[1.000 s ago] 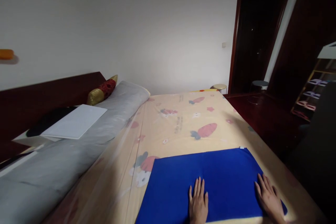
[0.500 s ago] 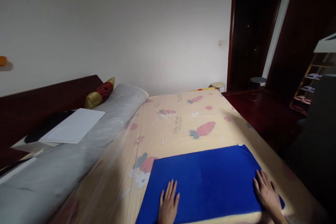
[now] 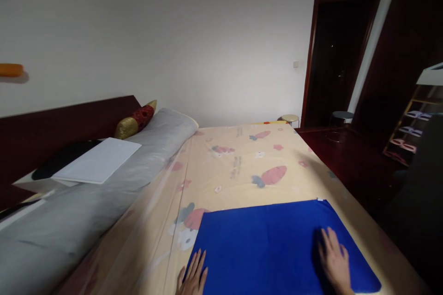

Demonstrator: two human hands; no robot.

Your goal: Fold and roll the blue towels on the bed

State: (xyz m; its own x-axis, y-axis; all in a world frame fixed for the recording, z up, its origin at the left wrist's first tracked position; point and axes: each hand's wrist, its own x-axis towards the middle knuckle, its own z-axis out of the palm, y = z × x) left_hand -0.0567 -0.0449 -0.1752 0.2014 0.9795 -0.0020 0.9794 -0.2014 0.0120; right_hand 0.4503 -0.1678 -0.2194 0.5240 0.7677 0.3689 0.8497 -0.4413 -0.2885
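A blue cloth [image 3: 266, 244], spread flat with a small white tag at its far right corner, lies on the bed near me. My left hand [image 3: 193, 273] rests on its left edge, fingers stretched out and holding nothing. Over the right part of the cloth is my right hand [image 3: 335, 258], its fingers loosely extended with a shadow beside them. Whether that hand touches the cloth I cannot tell. Beneath everything is a bedsheet [image 3: 242, 193] patterned with carrots and flowers.
A rolled grey bundle [image 3: 114, 198] runs along the bed's left side, with a white flat board [image 3: 100, 159] on it. Behind it are a red-gold pillow [image 3: 136, 120] and dark headboard [image 3: 69, 117]. Two stools [image 3: 290, 118] and a shoe rack [image 3: 408, 131] stand beyond the bed.
My left hand has moved left to the cloth's left edge. My right hand has shifted inward from the right edge. The view has tilted slightly upward.
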